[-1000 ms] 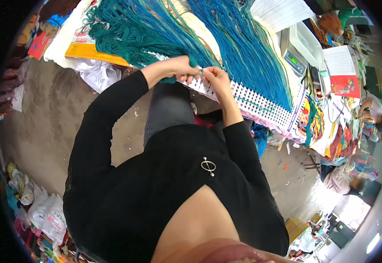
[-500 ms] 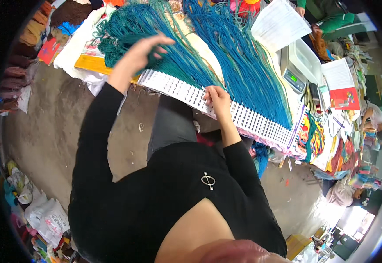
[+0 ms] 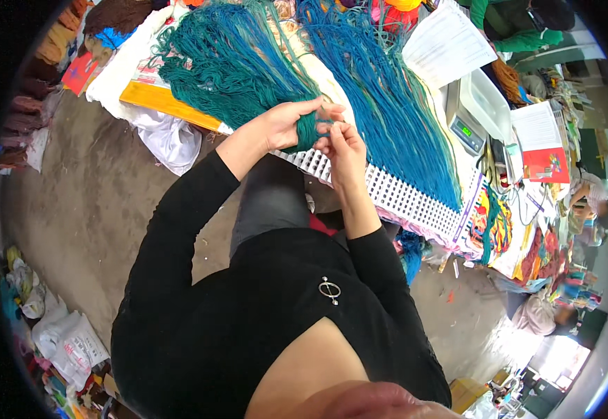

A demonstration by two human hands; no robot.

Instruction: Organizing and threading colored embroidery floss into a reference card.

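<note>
My left hand [image 3: 276,127] is wrapped round a thick bunch of dark green yarn [image 3: 307,133], thumb on top. Just to its right, my right hand [image 3: 346,155] pinches at thin strands running out of that bunch. The fingertips nearly meet, so the exact strand ends are hard to see. Beneath both hands runs a long white strip with rows of holes [image 3: 416,201] along the table's near edge. Its left part is hidden by my left hand and the green yarn. Long blue yarn [image 3: 395,133] fans away from the strip on the right.
Printed sheets [image 3: 449,43] lie at the far right, beside a digital scale [image 3: 466,133] with a white tray. A yellow bar [image 3: 161,102] edges the table at left. Multicoloured yarn [image 3: 496,220] lies past the strip's right end. A person in green [image 3: 520,38] stands far right.
My left hand has come down and right from over the green yarn, bringing a bunch of it beside my right hand. The green yarn now covers the strip's left part.
</note>
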